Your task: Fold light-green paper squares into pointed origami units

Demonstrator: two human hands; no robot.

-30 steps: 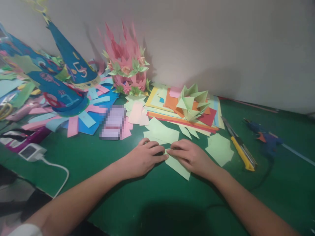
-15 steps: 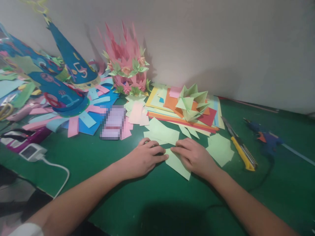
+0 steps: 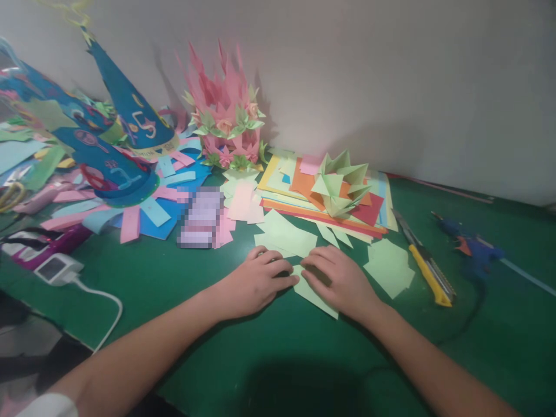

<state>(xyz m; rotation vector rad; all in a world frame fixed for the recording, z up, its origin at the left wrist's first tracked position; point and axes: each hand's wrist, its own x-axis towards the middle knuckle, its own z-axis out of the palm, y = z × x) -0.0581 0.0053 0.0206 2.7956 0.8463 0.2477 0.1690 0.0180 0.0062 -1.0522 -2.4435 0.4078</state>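
I see two bare forearms stretched over the green tabletop (image 3: 217,359), and the hands come close to each other without meeting. Between them lies a pale green sheet (image 3: 317,300), flat on the tabletop, partly covered by the right hand (image 3: 343,282). The left hand (image 3: 258,284) has its fingers bent and its thumb pointing to the left corner of this sheet, where the tip seems to touch it. The right hand arches over the upper edge, also with curved fingers, its thumb stretched along the paper. For both hands I cannot tell whether they pinch the paper or only press on it. Just behind the hands there are more green pieces (image 3: 286,234), overlapping one another, and another green pile (image 3: 390,267) is beside the right hand. Farther to the right lie a yellow cutter (image 3: 428,272) and a blue glue gun (image 3: 475,246). Near the wall, a pointed green paper form (image 3: 341,188) rests on a stack of coloured sheets (image 3: 278,179). To its left stands a pink paper construction (image 3: 223,119) with flowers and leaves, and then come blue cones (image 3: 141,119) with decorations. A pixelated lilac object (image 3: 201,217) lies in front of these.
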